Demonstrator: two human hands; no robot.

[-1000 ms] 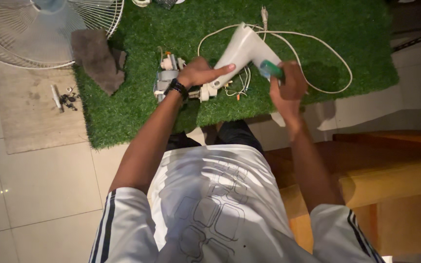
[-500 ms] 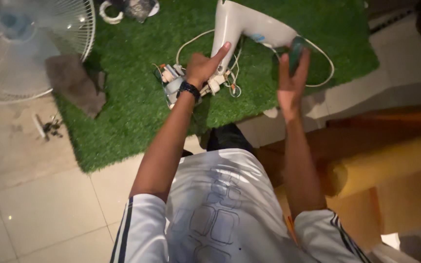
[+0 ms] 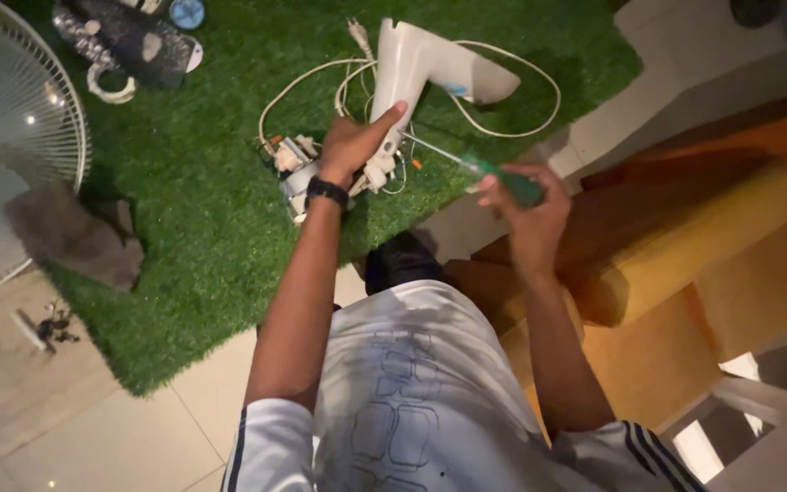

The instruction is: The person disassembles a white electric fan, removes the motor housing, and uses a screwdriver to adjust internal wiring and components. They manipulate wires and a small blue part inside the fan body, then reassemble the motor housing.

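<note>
Gripping white fan housing [image 3: 412,68] w/ left hand [image 3: 352,146], right hand [image 3: 526,205] on green screwdriver [image 3: 503,182]

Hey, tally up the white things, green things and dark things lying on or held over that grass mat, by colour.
White: 2, the plastic housing under the left hand and its cord.
Green: 1, the screwdriver in the right hand.
Dark: 2, the sandal and the brown cloth.
Total: 5
</note>
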